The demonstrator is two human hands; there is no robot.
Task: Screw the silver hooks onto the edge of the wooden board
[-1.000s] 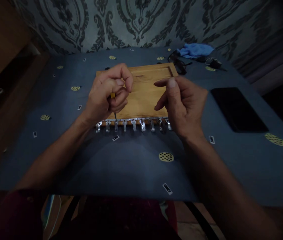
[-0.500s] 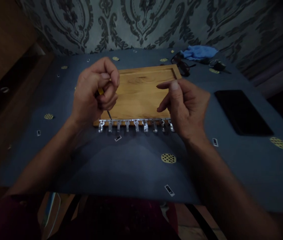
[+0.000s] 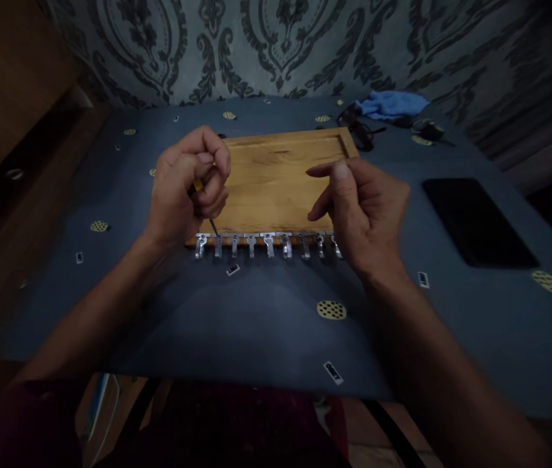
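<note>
My left hand (image 3: 190,179) is closed around a screwdriver (image 3: 198,185); a bit of its yellow handle and its thin shaft show below the fingers. The shaft slants down to the second metal hook (image 3: 218,246) from the left. Several such hooks are set in a row along the near edge of a shallow wooden tray (image 3: 276,188) with a raised rim. Over the tray's right side, my right hand (image 3: 363,208) has its fingers loosely bent and apart, with nothing visible in them. It hides the right end of the hook row.
A black tablet or phone (image 3: 479,221) lies to the right on the blue patterned tablecloth (image 3: 276,325). Behind the tray's right corner are dark glasses (image 3: 361,130), a blue cloth (image 3: 393,104) and a dark key-like item (image 3: 426,130). A patterned wall (image 3: 280,45) stands behind.
The whole view has shifted slightly, so the tray and tablecloth sit a little further right. My left hand still grips the screwdriver at the same hook; my right hand keeps its pose.
</note>
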